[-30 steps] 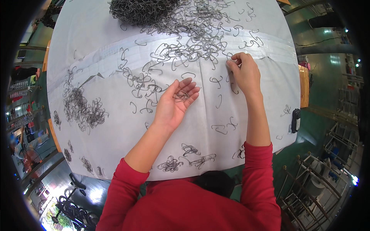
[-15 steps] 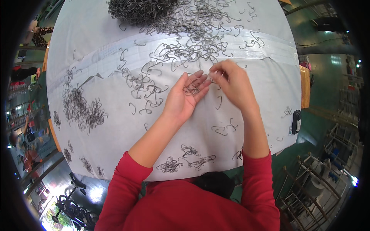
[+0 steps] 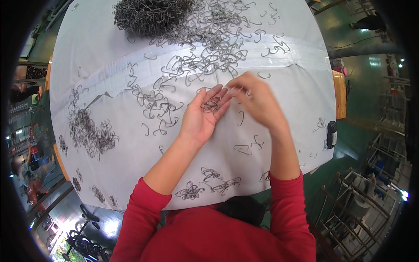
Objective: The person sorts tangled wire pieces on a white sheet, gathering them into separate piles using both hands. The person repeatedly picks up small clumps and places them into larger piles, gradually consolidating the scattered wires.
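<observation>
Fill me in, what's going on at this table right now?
A person in red sleeves is handling bent wire hooks over a white-covered table. The left hand is palm up with several hooks lying in it. The right hand is blurred beside its fingertips; whether it holds anything is unclear. A dense heap sits at the far side, with loose hooks strewn beside it and small bunches near the person.

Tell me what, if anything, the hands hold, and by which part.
The left hand cradles bent wire pieces on its palm, no single part visibly gripped; the right hand is too blurred to tell.
</observation>
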Available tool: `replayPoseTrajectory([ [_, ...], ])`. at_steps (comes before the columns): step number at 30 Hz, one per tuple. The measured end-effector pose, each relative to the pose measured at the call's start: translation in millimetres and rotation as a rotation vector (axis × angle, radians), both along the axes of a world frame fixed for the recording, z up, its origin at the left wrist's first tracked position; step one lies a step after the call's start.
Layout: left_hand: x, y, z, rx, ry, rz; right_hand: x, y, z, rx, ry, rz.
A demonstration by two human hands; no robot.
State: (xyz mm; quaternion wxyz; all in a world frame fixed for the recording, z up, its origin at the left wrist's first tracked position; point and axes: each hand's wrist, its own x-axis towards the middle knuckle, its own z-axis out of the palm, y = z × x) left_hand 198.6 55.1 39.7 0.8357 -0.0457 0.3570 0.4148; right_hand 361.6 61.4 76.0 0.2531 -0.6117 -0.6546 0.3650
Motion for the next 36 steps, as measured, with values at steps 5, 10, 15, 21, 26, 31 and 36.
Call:
replayPoseTrajectory([
  [5, -33, -15, 2, 0.021, 0.035, 0.023, 54, -21, -17, 0.137, -0.372, -0.392],
  [10, -75, -34, -1, -0.029, 0.093, 0.103, 46, -62, -28, 0.119, -0.461, -0.395],
  [15, -102, -51, 0, -0.046, 0.115, 0.126, 25, -83, -33, 0.16, -0.496, -0.432],
  [21, -116, -62, -5, -0.054, 0.058, 0.124, 17, -84, -41, 0.228, -0.592, -0.429],
  [26, -113, -56, -5, -0.027, 0.13, 0.083, 3, -73, -32, 0.266, -0.407, -0.366],
  [31, -114, -54, -9, -0.033, 0.101, 0.076, -9, -65, -35, 0.29, -0.369, -0.21],
  [36, -113, -56, -6, -0.032, 0.144, 0.087, 13, -50, -33, 0.231, -0.472, -0.426],
])
